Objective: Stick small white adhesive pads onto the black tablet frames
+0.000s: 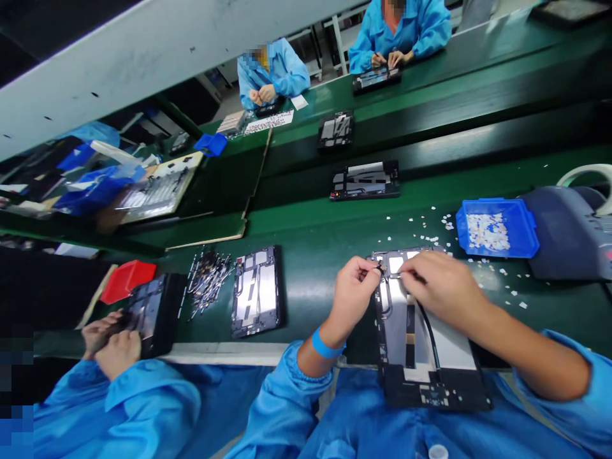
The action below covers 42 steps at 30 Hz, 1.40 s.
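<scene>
An opened tablet (430,347) lies in front of me at the table edge, its silver and black inside facing up. Thumb and fingers of my left hand (356,290) are closed in a pinch at its top left corner, around something small and dark. Just beside it, my right hand (442,287) is pinched over the tablet's upper part, slightly blurred; its fingers hide whatever they hold. A black cable (430,335) curves from beneath my right hand down to the tablet's lower black section. A blue band (326,344) circles my left wrist.
Right: a blue tray (497,229) of white bits, scattered white pieces and a grey tape dispenser (568,233). Left: another opened tablet (257,292), a pile of thin cables (208,280) and a co-worker's hands (112,344). Further tablets (366,180) lie mid-table; two co-workers sit opposite.
</scene>
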Available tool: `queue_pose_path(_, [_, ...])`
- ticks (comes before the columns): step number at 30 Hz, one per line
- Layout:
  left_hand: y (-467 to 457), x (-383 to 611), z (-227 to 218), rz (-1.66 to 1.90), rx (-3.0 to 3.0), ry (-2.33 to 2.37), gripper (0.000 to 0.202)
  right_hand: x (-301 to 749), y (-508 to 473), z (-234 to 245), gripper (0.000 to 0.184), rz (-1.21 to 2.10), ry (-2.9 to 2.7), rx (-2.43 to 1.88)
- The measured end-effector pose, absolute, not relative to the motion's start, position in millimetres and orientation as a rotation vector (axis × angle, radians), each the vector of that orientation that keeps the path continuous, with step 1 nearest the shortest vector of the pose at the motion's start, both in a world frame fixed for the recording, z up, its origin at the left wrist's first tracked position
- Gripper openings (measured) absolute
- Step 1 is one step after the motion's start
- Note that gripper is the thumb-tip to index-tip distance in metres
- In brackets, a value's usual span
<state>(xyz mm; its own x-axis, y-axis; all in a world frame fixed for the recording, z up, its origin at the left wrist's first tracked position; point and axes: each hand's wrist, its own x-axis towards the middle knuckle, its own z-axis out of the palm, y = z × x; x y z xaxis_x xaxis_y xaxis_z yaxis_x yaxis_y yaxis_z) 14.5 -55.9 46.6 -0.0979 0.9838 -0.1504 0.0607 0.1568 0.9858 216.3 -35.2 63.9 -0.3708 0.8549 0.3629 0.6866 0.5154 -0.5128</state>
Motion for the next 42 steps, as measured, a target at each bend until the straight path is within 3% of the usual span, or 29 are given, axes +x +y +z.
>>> queue_pose_path(18, [-58,16,46,1.114,1.23,1.468,0.002,191,-13,63,0.016,0.399,-2.183,-1.374])
queue_pose_path(23, [-57,8,42,1.106,1.165,1.433,0.005,292,-1,74,0.012,0.251,-2.018,-1.895])
queue_pose_path(26, [-59,5,45,1.074,1.275,1.45,0.006,327,-5,76,0.021,0.259,-1.959,-2.22])
queue_pose_path(29, [-60,0,53,1.057,1.469,1.448,0.01,299,-12,80,0.013,0.514,-2.057,-1.844])
queue_pose_path(32, [-59,-14,59,1.13,1.639,1.525,0.008,240,-7,86,0.019,0.747,-2.176,-1.569])
queue_pose_path(36, [-51,-33,57,1.02,1.959,1.595,0.013,189,15,90,0.029,0.854,-2.25,-1.653])
queue_pose_path(42, [-41,-35,47,0.686,2.363,1.529,0.028,180,27,84,0.023,0.873,-2.317,-1.803])
